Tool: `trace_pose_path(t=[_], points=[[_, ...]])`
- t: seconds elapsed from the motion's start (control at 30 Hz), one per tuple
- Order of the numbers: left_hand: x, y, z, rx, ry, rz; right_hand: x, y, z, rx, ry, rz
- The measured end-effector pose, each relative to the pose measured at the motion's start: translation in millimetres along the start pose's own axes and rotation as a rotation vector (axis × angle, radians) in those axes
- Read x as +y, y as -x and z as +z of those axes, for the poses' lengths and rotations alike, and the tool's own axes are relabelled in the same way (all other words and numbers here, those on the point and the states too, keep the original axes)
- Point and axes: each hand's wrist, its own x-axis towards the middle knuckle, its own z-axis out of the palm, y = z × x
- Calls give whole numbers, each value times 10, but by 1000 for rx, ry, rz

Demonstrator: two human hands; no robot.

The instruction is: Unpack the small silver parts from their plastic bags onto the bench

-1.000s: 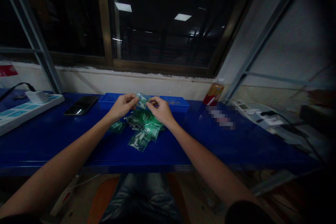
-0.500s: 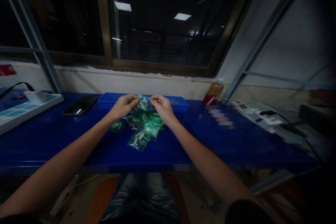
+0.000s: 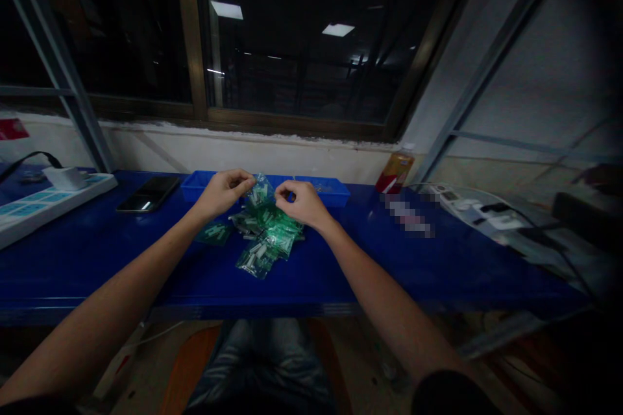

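My left hand (image 3: pixel 222 190) pinches the top edge of a small clear green-printed bag (image 3: pixel 259 192) and holds it just above a heap of similar small bags (image 3: pixel 265 235) on the blue table (image 3: pixel 97 253). My right hand (image 3: pixel 300 201) is closed in a pinch right beside that bag; whether it still grips the bag's edge I cannot tell. One more small bag (image 3: pixel 213 232) lies alone to the left of the heap.
A shallow blue tray (image 3: pixel 335 193) stands behind the hands by the wall. A dark phone (image 3: pixel 148 193) and a white power strip (image 3: pixel 46 198) lie at the left. A bottle (image 3: pixel 395 172) and white devices with cables (image 3: pixel 479 211) are at the right.
The bag between my hands has tipped and hangs more from my left hand. My right hand has curled into a tighter pinch and dropped slightly.
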Motion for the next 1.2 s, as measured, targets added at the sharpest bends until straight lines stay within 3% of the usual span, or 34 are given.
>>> trace_pose_path(t=[0.13, 0.33, 0.57, 0.73, 0.93, 1.07, 1.2], points=[[-28, -9, -32, -23, -57, 31, -4, 14, 7, -111, 100, -28], [-21, -21, -71, -39, -40, 26, 20, 13, 18, -135, 71, -15], [42, -47, -237, 194, 103, -14, 27, 25, 18, -128, -45, 33], [32, -33, -162, 158, 111, 7, 66, 13, 120, -151, -249, 164], [88, 32, -16, 44, -70, 252, 30, -4, 185, -58, -747, 397], [106, 45, 15, 174, -149, 370, -40, 2, 135, -20, -926, 423], [78, 56, 37, 339, -151, 459, -66, 7, 153, -20, -887, 490]])
